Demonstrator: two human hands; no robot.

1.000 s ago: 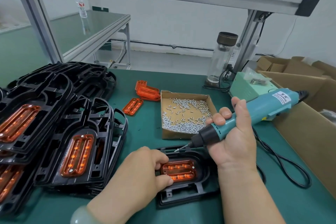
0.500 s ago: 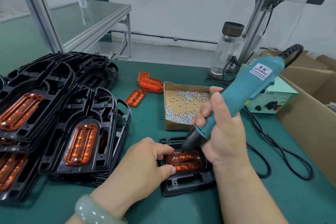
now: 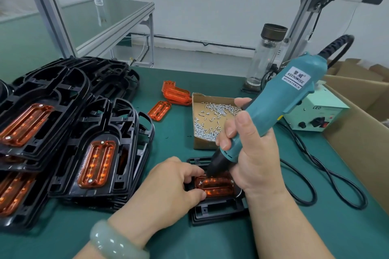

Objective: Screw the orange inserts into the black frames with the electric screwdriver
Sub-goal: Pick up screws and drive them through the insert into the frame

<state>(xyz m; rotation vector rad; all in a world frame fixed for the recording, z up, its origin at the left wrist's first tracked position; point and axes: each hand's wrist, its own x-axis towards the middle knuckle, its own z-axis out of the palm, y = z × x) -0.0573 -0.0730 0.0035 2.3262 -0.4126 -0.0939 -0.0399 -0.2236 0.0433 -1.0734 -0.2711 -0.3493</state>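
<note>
- The right hand [image 3: 252, 153] has its fingers and thumb wrapped tight round the low part of the electric screwdriver [image 3: 273, 109]. It holds the tool like a fat pen.
- The tool leans. Its black nose points down and to the left, and its blue top and cord tip up and away to the far right.
- The nose comes down on the far left corner of the orange insert [image 3: 216, 185]. The very tip is hidden, so I cannot tell if it sits in a screw.
- The left hand [image 3: 168, 191] is curled, with its thumb on the near edge and a finger on the far edge of the insert's left end. It pinches the insert to keep it from sliding. Its fingers are just beside the tool's nose.
- The insert lies long-ways from left to right, inside the black frame [image 3: 219, 212], which lies flat on the green table [image 3: 210, 244], near the person.
- I think the right end comes next, and the right hand is the one closer to it. A small dot shows there, but I cannot tell if it is a screw.
- The box of screws [image 3: 210, 115] is just past the frame, on the far side.
- Loose inserts [image 3: 159, 110] lie far left of the box, and stacks of done frames [image 3: 101, 153] fill the left side.
</note>
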